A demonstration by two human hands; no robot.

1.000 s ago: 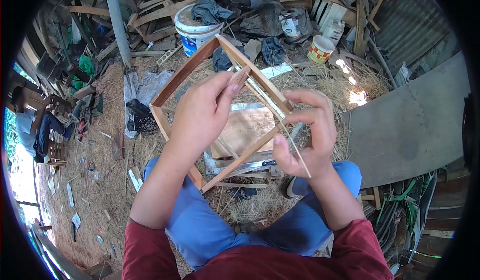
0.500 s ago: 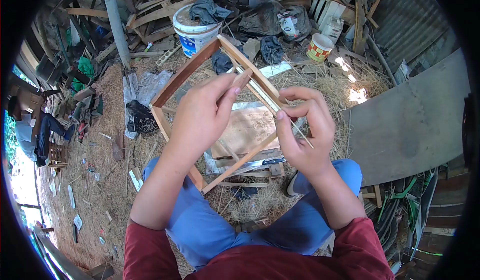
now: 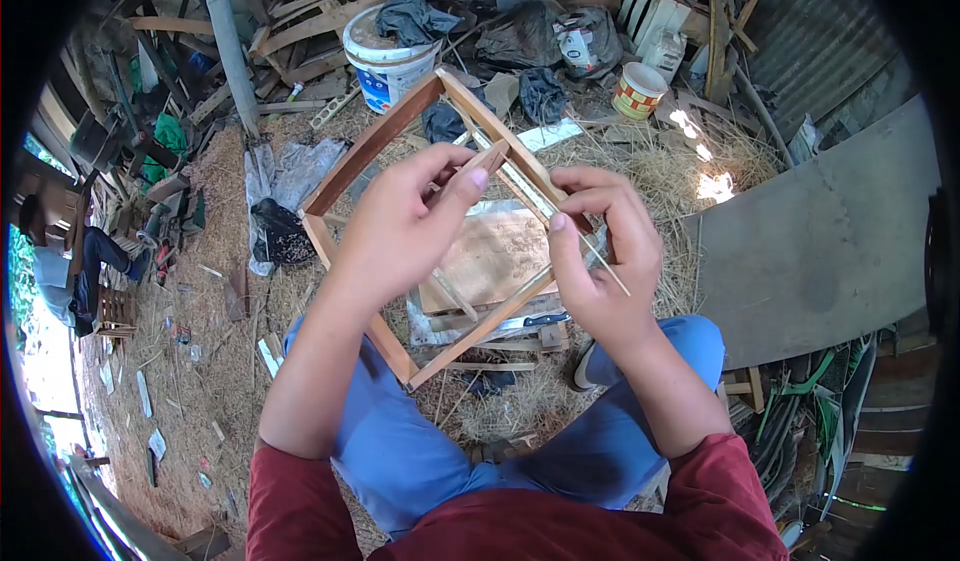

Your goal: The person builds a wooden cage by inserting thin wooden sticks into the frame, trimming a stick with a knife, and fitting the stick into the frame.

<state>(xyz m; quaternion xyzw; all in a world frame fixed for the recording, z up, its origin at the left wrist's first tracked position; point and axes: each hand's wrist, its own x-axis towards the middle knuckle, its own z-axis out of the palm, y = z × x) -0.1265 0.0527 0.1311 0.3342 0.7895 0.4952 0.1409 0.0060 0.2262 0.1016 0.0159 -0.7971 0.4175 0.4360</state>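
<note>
A four-sided wooden frame (image 3: 372, 153) is held up over my lap, tilted, one corner away from me. My left hand (image 3: 408, 211) is closed on a small wooden block (image 3: 490, 157), its thumb on top, at the frame's right-hand far side. My right hand (image 3: 612, 251) pinches that same side lower down, thumb and fingers around the rail. Along the rail's inner face runs a pale narrow strip (image 3: 526, 190). A thin stick (image 3: 612, 269) pokes out past my right thumb; whether it is part of the strip I cannot tell.
Beneath the frame lies a wooden board (image 3: 485, 269), with a black-handled knife (image 3: 546, 319) nearer me. A white bucket (image 3: 388, 66) and a patterned tub (image 3: 638, 93) stand beyond. A large grey sheet (image 3: 810, 246) is at right. Another person (image 3: 92, 266) sits far left.
My left hand has turned slightly, its thumb now higher on the block. My right hand has shifted a little up and left. The frame has barely moved.
</note>
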